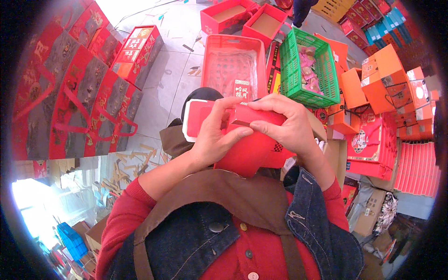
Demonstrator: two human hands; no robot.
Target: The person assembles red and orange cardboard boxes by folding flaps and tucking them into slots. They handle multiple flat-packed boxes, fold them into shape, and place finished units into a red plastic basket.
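Observation:
My left hand (pixel 218 133) and my right hand (pixel 288 122) hold a small red cardboard box (pixel 241 116) between them, in front of my chest. The thumbs press its near edge and the fingers curl over the far side. A red panel with white printing (pixel 241 89) sticks up beyond the fingers. Below the hands lies a larger red card piece (pixel 242 151) with a dark patterned corner; whether it joins the box I cannot tell. Beside my left hand is a red piece with a white rim (pixel 190 120), partly covered by the fingers.
Ahead stands a red plastic crate (pixel 208 60); right of it, a green crate (pixel 287 70) holds pink packets (pixel 308 70). Red and grey gift bags (pixel 77 98) line the left. Orange boxes (pixel 385 70) pile up at right. Cardboard scraps (pixel 135 163) litter the floor. Another person's leg (pixel 302 11) shows at the top.

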